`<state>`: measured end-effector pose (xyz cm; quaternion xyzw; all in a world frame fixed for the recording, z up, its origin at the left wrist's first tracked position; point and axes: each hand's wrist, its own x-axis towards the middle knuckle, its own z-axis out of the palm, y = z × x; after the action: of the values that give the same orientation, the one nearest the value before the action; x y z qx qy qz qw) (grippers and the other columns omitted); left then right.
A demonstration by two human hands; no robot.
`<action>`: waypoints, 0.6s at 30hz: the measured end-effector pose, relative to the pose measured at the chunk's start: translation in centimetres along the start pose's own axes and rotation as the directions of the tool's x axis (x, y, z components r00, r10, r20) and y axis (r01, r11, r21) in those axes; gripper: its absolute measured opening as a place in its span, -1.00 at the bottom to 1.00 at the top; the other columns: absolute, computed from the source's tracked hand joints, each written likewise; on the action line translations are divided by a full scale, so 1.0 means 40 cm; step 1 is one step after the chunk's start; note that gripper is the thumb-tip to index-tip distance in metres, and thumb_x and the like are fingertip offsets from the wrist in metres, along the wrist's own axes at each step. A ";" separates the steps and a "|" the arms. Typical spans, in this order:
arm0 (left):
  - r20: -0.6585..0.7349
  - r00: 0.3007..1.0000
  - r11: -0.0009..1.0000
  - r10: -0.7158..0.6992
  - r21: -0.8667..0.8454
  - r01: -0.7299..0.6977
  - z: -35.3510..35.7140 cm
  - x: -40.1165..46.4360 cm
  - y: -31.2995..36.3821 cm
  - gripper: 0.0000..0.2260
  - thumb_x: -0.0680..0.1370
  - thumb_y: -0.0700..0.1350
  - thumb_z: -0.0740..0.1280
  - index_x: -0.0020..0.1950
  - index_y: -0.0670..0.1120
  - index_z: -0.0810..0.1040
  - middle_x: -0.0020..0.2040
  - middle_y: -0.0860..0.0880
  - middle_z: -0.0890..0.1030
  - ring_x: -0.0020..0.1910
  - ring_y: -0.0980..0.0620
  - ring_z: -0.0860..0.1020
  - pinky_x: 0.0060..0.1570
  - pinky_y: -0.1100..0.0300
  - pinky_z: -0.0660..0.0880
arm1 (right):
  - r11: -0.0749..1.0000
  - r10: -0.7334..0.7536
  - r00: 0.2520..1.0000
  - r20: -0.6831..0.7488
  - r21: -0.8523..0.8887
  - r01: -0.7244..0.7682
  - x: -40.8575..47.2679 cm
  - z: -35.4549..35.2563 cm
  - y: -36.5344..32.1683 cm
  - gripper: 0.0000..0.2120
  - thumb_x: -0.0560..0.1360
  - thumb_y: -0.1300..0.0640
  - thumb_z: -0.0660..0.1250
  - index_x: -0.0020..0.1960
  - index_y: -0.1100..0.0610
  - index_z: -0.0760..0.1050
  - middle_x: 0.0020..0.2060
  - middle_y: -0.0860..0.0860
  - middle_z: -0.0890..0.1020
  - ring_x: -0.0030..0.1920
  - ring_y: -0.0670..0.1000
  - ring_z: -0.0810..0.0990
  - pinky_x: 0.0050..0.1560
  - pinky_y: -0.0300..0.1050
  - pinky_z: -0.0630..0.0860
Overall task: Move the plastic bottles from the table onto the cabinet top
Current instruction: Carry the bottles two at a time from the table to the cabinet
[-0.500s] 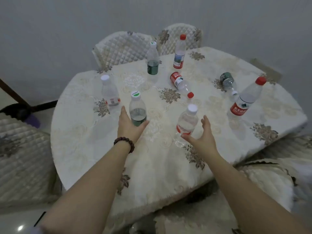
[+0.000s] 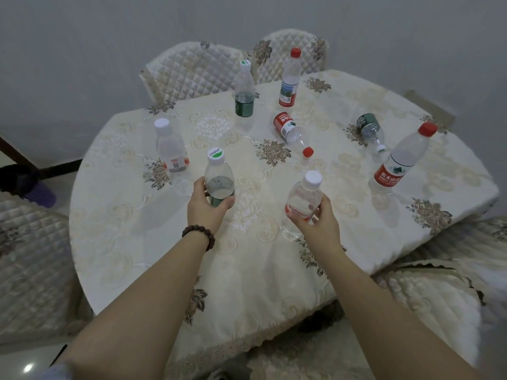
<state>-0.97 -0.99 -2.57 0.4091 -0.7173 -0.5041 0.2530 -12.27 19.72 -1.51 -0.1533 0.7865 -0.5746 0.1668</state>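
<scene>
**Two Bottles Gripped at the Near Edge of the Bench**

A rounded bench [image 2: 115,242] is covered by a cream cloth embroidered with brown floral motifs. It is surrounded by quilted chairs [image 2: 192,69], two at the far side and others partly seen at the left and lower right. A plain grey wall is seen behind, and a dark object with a purple part [image 2: 30,185] lies on the floor at the left.

The cabinet top is not shown in this view. The bases of both gripped bottles are partly hidden by the fingers. Label print on most bottles is too small to be read. The forearms are cut off by the lower frame edge.

The left hand [image 2: 204,207], worn with a beaded bracelet [image 2: 199,234], is curled round the lower body of the green-capped bottle [image 2: 218,176]. This bottle is held upright, cap up. The right hand [image 2: 315,223] is curled round the white-capped bottle [image 2: 303,198], whose long axis is tilted, with the cap directed up and slightly right.

Six further bottles are placed on the bench:
- a white-capped bottle at the left [image 2: 170,146], upright;
- a green-labelled bottle [image 2: 243,89] and a red-capped bottle [image 2: 289,78] at the far side, upright;
- a red-capped bottle at the centre [image 2: 292,133], lying flat, cap toward the near right;
- a green-labelled bottle at the right [image 2: 370,133], lying flat, cap toward the viewer;
- a large red-capped bottle [image 2: 400,160] standing at the right.
</scene>
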 end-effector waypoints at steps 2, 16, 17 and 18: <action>0.005 1.000 1.000 0.003 -0.004 -0.003 -0.006 -0.005 0.002 -0.45 0.36 -0.06 0.53 0.27 0.06 0.36 0.12 0.12 0.52 0.11 0.12 0.48 0.06 0.20 0.45 | 1.000 0.000 1.000 -0.015 0.007 0.001 -0.004 0.000 -0.003 -0.48 0.34 0.03 0.53 0.20 -0.15 0.38 0.00 -0.29 0.58 0.05 -0.27 0.55 0.01 -0.31 0.46; -0.140 0.982 0.992 0.124 0.026 -0.121 -0.198 -0.111 0.102 -0.50 0.35 0.00 0.53 0.14 0.17 0.33 0.03 0.23 0.48 0.00 0.16 0.49 -0.16 0.35 0.40 | 0.984 -0.146 0.988 -0.053 0.091 0.151 -0.029 0.009 -0.193 -0.48 0.34 0.01 0.54 0.21 0.00 0.40 -0.03 -0.23 0.55 -0.04 -0.30 0.52 -0.06 -0.32 0.46; -0.158 0.979 0.992 0.129 0.029 -0.126 -0.213 -0.120 0.104 -0.50 0.34 0.01 0.54 0.13 0.17 0.33 0.03 0.24 0.48 0.01 0.15 0.49 -0.15 0.32 0.42 | 0.983 -0.157 0.987 -0.041 0.095 0.160 -0.034 0.018 -0.207 -0.48 0.34 0.01 0.53 0.21 0.01 0.40 -0.03 -0.24 0.55 -0.05 -0.32 0.52 -0.08 -0.35 0.45; -0.177 0.975 0.991 0.131 0.034 -0.127 -0.228 -0.128 0.103 -0.50 0.33 0.02 0.54 0.13 0.16 0.33 0.04 0.22 0.49 0.02 0.13 0.50 -0.13 0.28 0.44 | 0.981 -0.166 0.986 -0.023 0.098 0.168 -0.039 0.029 -0.219 -0.49 0.35 0.02 0.53 0.21 0.01 0.39 -0.04 -0.25 0.55 -0.06 -0.33 0.52 -0.10 -0.39 0.43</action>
<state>7.48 -0.74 4.85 0.4082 -0.7223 -0.4397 0.3440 -9.92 16.85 6.67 -0.2060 0.7424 -0.6262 0.1195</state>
